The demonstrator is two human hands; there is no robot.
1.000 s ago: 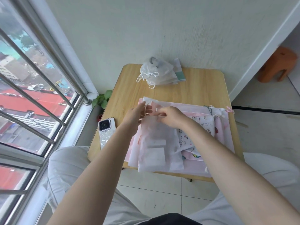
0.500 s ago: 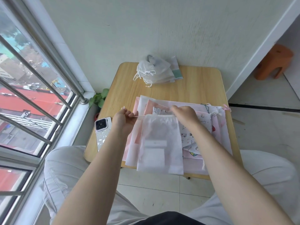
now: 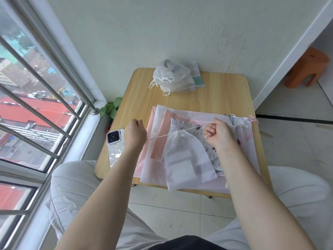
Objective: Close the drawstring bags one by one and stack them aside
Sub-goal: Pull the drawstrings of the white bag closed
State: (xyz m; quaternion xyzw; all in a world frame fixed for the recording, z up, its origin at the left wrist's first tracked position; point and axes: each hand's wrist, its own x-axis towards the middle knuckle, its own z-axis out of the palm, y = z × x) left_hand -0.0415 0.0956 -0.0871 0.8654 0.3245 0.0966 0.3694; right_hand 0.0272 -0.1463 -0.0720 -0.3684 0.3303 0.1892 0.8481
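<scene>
Drawstring bags lie in two groups on the worktop (image 3: pixel 223 94): a spread of flat, open ones (image 3: pixel 198 116) across the near half, pink, white and cartoon-printed, and a small stack of closed white bags (image 3: pixel 171 78) near the far edge by the wall. On top of the spread sits the white bag (image 3: pixel 187 159) now in hand, and its mouth, which lay wide and flat a second ago, has puckered into a tight gather as the two hands drew apart. That suggests this bag is all but closed and should be ready to join the far stack, while the many flat ones beneath mean most of the work remains. Left hand (image 3: pixel 135 132) has swung out to the worktop's left edge, just beside the phone (image 3: pixel 115 147), curled into a fist round the cord (image 3: pixel 158 137), which runs taut to the bag's neck. Right hand (image 3: pixel 219 135) hovers over the printed bag, fingers (image 3: pixel 207 131) curled and pinching the other cord end, wrist raised slightly.
</scene>
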